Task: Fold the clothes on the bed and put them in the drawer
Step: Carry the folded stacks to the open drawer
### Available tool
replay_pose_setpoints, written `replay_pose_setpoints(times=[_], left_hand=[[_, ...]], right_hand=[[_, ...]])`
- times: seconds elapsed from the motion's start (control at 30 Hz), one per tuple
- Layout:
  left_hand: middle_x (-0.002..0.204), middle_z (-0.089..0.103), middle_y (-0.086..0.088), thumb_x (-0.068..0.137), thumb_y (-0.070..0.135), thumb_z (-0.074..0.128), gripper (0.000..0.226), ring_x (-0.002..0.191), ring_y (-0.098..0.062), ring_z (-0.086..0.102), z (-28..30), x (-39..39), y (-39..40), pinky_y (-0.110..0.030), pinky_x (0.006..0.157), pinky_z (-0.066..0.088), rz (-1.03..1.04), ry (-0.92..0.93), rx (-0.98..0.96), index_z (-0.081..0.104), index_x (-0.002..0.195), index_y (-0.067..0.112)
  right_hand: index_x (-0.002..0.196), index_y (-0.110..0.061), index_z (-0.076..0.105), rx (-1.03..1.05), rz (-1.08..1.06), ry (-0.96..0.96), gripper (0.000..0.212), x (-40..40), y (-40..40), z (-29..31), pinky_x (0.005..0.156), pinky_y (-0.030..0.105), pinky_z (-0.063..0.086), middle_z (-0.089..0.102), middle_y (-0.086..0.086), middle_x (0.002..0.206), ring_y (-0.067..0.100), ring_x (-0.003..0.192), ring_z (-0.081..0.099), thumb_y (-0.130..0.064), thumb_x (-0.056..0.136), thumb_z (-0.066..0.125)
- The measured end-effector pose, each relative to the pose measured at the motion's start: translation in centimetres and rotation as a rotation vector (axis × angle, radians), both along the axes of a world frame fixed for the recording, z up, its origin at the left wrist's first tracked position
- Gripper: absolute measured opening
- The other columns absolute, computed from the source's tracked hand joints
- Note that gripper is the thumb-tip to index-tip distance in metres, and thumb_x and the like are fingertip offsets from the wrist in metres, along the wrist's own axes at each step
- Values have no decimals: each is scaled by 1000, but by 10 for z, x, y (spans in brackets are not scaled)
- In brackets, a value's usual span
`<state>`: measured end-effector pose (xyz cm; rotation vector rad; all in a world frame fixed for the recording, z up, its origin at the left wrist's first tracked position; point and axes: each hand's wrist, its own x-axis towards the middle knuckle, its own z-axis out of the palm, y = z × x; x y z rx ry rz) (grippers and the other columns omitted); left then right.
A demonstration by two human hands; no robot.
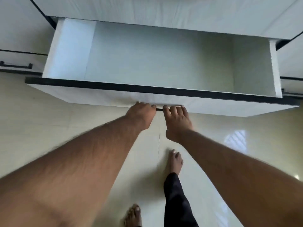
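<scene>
Both arms extended forward and down. Left hand (142, 115) and right hand (176, 120), side by side, curl their fingers round the dark handle (159, 109) on the front of the drawer (70, 53), which stands pulled out above the tiled floor (49, 122).

One drawer (157, 63) is standing pulled out, showing one dark top edge (147, 89) along its front panel and one dark handle (159, 109) below that panel. Two hands are appearing: one left hand (141, 115) and one right hand (177, 123), both curling fingers around the single handle. Two bare feet are showing on the floor (49, 120): one forward foot (174, 161) and one rear foot (132, 215). One dark trouser leg (177, 202) is showing. One further handle (16, 65) is appearing on a closed drawer front at left.
</scene>
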<state>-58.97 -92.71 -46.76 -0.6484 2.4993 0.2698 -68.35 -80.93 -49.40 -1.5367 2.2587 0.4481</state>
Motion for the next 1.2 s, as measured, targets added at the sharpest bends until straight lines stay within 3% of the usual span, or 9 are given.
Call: replay_pose_setpoints(times=[0.1,0.23,0.33,0.47,0.63,0.8,0.87,1.0,1.2], left_hand=[[131,55,-16,90,0,51,50,123,-34,51,-1,61,64,-41,109,37,-17,-38,68,41,139,5],[137,50,-14,92,-1,44,52,126,-33,49,10,142,153,-41,104,42,34,-165,218,38,143,8],[148,40,-12,89,-2,48,64,136,-32,39,7,180,183,-40,115,32,13,-136,194,31,149,9],[143,40,-7,90,-4,47,62,133,-31,36,4,178,188,-36,109,34,80,-118,246,31,148,10],[136,49,-10,88,3,53,56,128,-31,46,2,175,192,-37,116,24,32,-242,176,37,142,7],[146,43,-14,89,22,59,68,132,-35,45,21,163,209,-48,108,38,-17,-466,6,29,148,4],[153,35,-14,91,14,51,63,131,-35,46,37,150,236,-53,102,44,-125,-465,-8,29,150,7],[149,45,-4,90,12,44,66,130,-29,50,63,143,331,-48,103,44,-300,-419,284,28,153,24],[153,43,-9,85,24,66,65,144,-21,36,65,184,524,-34,118,29,-403,-431,827,45,147,17]], right_hand=[[149,-10,11,56,-11,-87,88,61,72,4,122,45,5,33,14,140,35,137,26,-16,74,56],[152,-10,1,198,-16,-214,89,141,161,20,122,43,-1,24,14,149,35,143,16,-15,80,53],[154,-9,-4,252,-64,-241,90,179,186,23,121,46,-6,12,17,156,36,147,5,-19,83,52],[150,-13,9,195,-126,-226,87,177,181,16,121,47,-2,30,12,141,34,138,23,-23,79,59],[150,-11,8,172,-102,-229,89,186,188,15,121,49,0,30,14,141,36,139,21,-24,79,60],[156,-18,-3,205,-191,-415,86,185,210,33,121,52,2,-11,9,163,28,150,-9,-17,91,53],[156,-22,-1,239,-269,-494,83,185,253,45,121,53,2,-14,5,163,28,151,-8,-20,93,53],[155,-31,-9,240,-653,-571,89,214,377,61,121,50,2,-14,0,163,27,151,-9,-27,92,54],[156,-28,-1,178,-1245,-449,91,294,570,104,120,53,8,1,4,164,30,151,0,-45,90,59]])
